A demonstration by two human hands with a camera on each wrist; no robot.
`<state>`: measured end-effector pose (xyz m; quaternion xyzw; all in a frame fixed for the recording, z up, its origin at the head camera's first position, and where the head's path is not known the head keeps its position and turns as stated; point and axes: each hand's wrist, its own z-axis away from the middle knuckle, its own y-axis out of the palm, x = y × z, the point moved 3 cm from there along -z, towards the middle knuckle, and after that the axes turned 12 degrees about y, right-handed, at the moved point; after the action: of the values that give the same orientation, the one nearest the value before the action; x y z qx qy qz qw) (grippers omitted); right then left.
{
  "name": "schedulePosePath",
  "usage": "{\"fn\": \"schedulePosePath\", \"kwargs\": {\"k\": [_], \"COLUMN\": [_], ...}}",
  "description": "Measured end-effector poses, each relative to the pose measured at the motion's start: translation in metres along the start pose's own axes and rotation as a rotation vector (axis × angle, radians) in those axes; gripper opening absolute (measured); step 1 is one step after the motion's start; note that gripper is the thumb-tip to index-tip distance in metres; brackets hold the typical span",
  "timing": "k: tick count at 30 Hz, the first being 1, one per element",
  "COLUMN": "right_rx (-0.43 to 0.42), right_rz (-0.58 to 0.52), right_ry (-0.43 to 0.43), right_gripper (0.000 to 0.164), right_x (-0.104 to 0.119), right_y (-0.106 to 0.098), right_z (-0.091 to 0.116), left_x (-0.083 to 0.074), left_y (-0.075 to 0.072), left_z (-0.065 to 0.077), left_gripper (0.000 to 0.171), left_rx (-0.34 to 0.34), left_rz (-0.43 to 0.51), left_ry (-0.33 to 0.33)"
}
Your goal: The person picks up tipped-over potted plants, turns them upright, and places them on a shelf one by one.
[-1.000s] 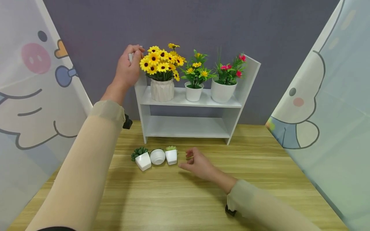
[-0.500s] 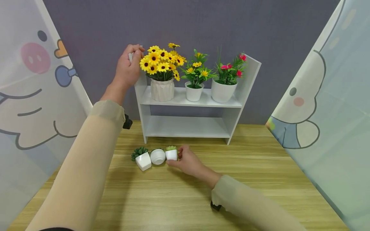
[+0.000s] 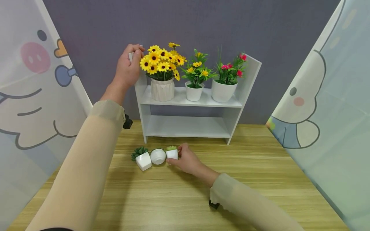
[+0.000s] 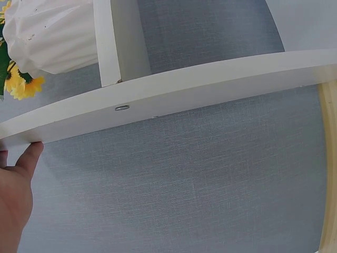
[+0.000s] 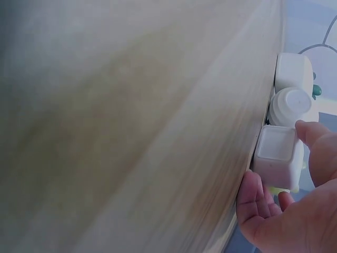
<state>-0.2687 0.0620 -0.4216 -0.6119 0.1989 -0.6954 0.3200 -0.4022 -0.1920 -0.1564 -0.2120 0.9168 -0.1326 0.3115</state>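
On the table (image 3: 162, 199), in front of the white shelf (image 3: 188, 126), 3 small white pots lie on their sides in a row, bases towards the person. On the upper board 3 larger potted plants stand upright: yellow daisy-like flowers in a ribbed pot (image 3: 162, 90), a smaller yellow-flowered plant (image 3: 194, 93) and a pink-flowered plant (image 3: 224, 91). As far as I can judge, those 3 are done, and the 3 small pots are what is left, with none of them on the shelf.

The pale-green succulent pot (image 3: 172, 154) is at the right end of the row, glossy and squarish, a short tuft showing beyond its rim. Beside it are a round pot (image 3: 158, 156) and a squarish pot with a dark-green rosette (image 3: 143, 161). The right hand (image 3: 187, 160) has thumb and fingers curled about the pale-green one, seemingly pinching it; I cannot tell whether it is lifted at all. The left hand (image 3: 129, 67) grips the top of the shelf's left side panel, fingers bent over its edge.
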Motion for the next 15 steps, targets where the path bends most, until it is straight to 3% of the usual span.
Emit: {"fn": "schedulePosePath", "kwargs": {"k": [15], "right_rx": [-0.012], "right_rz": [0.079], "right_ry": [-0.063], "right_gripper": [0.063], "right_x": [-0.0039], "right_y": [-0.0097], "right_z": [-0.0034], "left_x": [0.0], "left_y": [0.0004], "left_z": [-0.0011], "left_gripper": [0.025], "left_rx": [-0.004], "left_rz": [-0.004], "left_ry": [-0.015]}}
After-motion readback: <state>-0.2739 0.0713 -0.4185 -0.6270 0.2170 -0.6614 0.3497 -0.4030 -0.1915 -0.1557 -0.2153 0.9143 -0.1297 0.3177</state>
